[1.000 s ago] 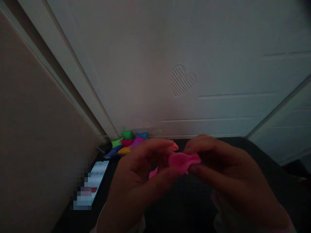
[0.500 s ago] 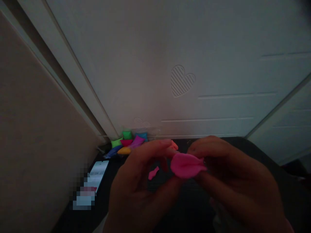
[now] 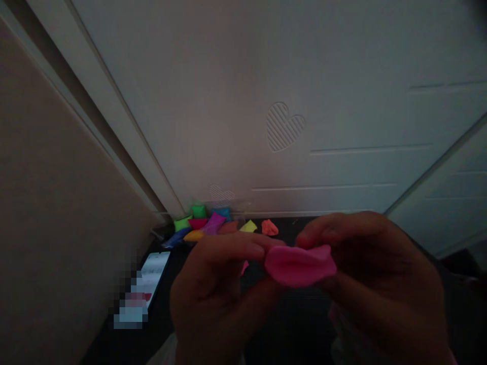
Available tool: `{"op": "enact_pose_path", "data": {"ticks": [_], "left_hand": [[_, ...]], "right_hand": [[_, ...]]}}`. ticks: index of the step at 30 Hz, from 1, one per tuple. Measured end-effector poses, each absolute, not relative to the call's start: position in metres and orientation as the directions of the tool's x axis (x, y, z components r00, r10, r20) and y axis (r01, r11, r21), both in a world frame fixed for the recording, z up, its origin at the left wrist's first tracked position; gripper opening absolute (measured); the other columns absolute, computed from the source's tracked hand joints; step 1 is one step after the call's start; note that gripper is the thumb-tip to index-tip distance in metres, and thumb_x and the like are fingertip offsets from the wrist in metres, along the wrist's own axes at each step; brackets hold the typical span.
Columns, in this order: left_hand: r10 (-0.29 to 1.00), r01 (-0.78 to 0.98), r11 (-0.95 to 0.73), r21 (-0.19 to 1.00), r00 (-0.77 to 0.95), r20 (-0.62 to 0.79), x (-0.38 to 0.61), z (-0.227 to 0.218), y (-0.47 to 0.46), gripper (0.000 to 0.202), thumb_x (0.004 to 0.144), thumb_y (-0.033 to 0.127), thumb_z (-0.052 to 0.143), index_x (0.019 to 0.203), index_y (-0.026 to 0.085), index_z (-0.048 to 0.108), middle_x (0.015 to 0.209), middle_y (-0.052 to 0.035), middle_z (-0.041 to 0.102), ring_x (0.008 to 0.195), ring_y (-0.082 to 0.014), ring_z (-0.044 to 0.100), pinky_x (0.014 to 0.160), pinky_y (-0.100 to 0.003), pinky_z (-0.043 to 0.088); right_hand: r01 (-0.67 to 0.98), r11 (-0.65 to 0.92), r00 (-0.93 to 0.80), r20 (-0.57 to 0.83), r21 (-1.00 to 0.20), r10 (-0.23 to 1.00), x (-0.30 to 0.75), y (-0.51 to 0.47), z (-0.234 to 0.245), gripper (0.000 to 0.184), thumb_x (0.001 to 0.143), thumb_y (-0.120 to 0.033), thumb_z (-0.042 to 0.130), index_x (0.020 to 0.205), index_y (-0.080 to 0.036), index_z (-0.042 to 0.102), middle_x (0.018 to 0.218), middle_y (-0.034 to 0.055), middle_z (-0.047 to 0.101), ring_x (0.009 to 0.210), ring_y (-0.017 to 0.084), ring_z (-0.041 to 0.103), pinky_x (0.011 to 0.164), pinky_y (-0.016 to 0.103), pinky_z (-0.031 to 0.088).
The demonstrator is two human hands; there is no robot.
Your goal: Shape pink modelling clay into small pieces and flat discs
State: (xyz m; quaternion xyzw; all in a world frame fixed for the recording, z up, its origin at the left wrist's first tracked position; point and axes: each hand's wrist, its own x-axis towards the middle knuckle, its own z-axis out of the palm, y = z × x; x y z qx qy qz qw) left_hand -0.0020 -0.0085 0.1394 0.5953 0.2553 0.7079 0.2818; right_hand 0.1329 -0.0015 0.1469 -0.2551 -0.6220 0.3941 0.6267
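Note:
A pink piece of modelling clay (image 3: 300,266) is held up between my two hands, pressed into a shallow cupped shape with a hollow along its upper side. My left hand (image 3: 216,291) pinches its left end between thumb and fingers. At the other end, where the rim flares, the thumb and fingers of my right hand (image 3: 384,284) are closed on it. Partly hidden behind my left hand, a smaller pink clay piece (image 3: 244,267) lies on the dark table.
Several coloured clay packets (image 3: 214,223) lie in a clear tray at the back left. Beside them are a yellow piece (image 3: 249,226) and an orange clay lump (image 3: 270,227). A phone (image 3: 146,284) rests at the left. Behind stands a white panel (image 3: 228,101) with heart carvings.
The pink clay's narrow pinched right end has been spread wider, and its hollow faces me more. My right hand has shifted slightly right; the yellow and orange pieces now show more.

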Motion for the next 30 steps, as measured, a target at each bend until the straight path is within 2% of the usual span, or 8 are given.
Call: {"op": "enact_pose_path", "data": {"ticks": [7, 13, 17, 21, 23, 26, 30], "left_hand": [[0.667, -0.078, -0.744, 0.664, -0.148, 0.73, -0.003, 0.136, -0.009, 0.027, 0.059, 0.008, 0.064, 0.08, 0.022, 0.058, 0.079, 0.0023, 0.064, 0.07, -0.013, 0.059, 0.07, -0.028, 0.048], [0.631, -0.017, -0.763, 0.646, -0.234, 0.74, -0.002, 0.136, -0.008, 0.021, 0.059, 0.016, 0.065, 0.078, 0.023, 0.06, 0.077, 0.0028, 0.063, 0.068, -0.0126, 0.059, 0.066, -0.028, 0.048], [0.637, -0.053, -0.758, 0.65, -0.268, 0.722, 0.002, 0.139, -0.01, 0.031, 0.059, 0.013, 0.065, 0.086, 0.025, 0.057, 0.073, 0.0043, 0.064, 0.063, -0.0119, 0.06, 0.065, -0.029, 0.05], [0.6, -0.025, -0.779, 0.626, -0.316, 0.734, 0.005, 0.144, -0.01, 0.038, 0.057, 0.01, 0.066, 0.09, 0.026, 0.055, 0.069, 0.006, 0.065, 0.058, -0.0114, 0.06, 0.061, -0.027, 0.051], [0.579, 0.009, -0.796, 0.606, -0.282, 0.765, 0.004, 0.148, -0.01, 0.037, 0.058, 0.008, 0.065, 0.089, 0.027, 0.056, 0.069, 0.0061, 0.065, 0.056, -0.0119, 0.06, 0.058, -0.026, 0.051], [0.537, 0.058, -0.832, 0.552, -0.168, 0.827, 0.001, 0.154, -0.011, 0.039, 0.061, 0.005, 0.062, 0.09, 0.03, 0.055, 0.07, 0.0073, 0.066, 0.057, -0.011, 0.061, 0.055, -0.022, 0.052], [0.533, 0.199, -0.823, 0.532, -0.051, 0.844, -0.003, 0.156, -0.013, 0.042, 0.063, 0.005, 0.06, 0.095, 0.031, 0.053, 0.067, 0.0078, 0.066, 0.06, -0.0081, 0.061, 0.058, -0.015, 0.051]], "right_hand": [[-0.224, 0.582, -0.048, 0.606, -0.782, 0.794, 0.131, -0.002, 0.148, 0.021, 0.063, -0.01, 0.062, 0.08, -0.022, 0.057, 0.078, -0.0022, 0.059, 0.073, 0.008, 0.055, 0.064, 0.014, 0.047], [-0.138, 0.61, -0.026, 0.619, -0.78, 0.785, 0.132, -0.004, 0.148, 0.023, 0.064, -0.013, 0.062, 0.083, -0.025, 0.056, 0.075, -0.0003, 0.059, 0.072, 0.013, 0.055, 0.064, 0.021, 0.049], [-0.12, 0.614, -0.13, 0.626, -0.78, 0.769, 0.138, -0.003, 0.153, 0.025, 0.064, -0.012, 0.062, 0.085, -0.026, 0.057, 0.077, -0.0017, 0.059, 0.072, 0.01, 0.055, 0.065, 0.017, 0.048], [-0.04, 0.637, -0.146, 0.636, -0.769, 0.758, 0.142, -0.002, 0.157, 0.019, 0.066, -0.014, 0.06, 0.081, -0.025, 0.058, 0.074, -0.0024, 0.06, 0.065, 0.01, 0.057, 0.075, 0.024, 0.046], [0.032, 0.659, -0.155, 0.647, -0.752, 0.746, 0.144, -0.004, 0.157, 0.019, 0.066, -0.014, 0.06, 0.08, -0.025, 0.058, 0.074, -0.0021, 0.06, 0.062, 0.011, 0.058, 0.075, 0.026, 0.046], [0.142, 0.676, -0.157, 0.658, -0.723, 0.736, 0.149, -0.007, 0.156, 0.021, 0.065, -0.013, 0.06, 0.082, -0.026, 0.058, 0.076, -0.0014, 0.061, 0.064, 0.012, 0.058, 0.065, 0.023, 0.049], [0.244, 0.704, -0.206, 0.674, -0.667, 0.71, 0.158, -0.008, 0.155, 0.027, 0.065, -0.012, 0.059, 0.086, -0.028, 0.058, 0.08, -0.0017, 0.061, 0.07, 0.014, 0.058, 0.055, 0.02, 0.048]]}}
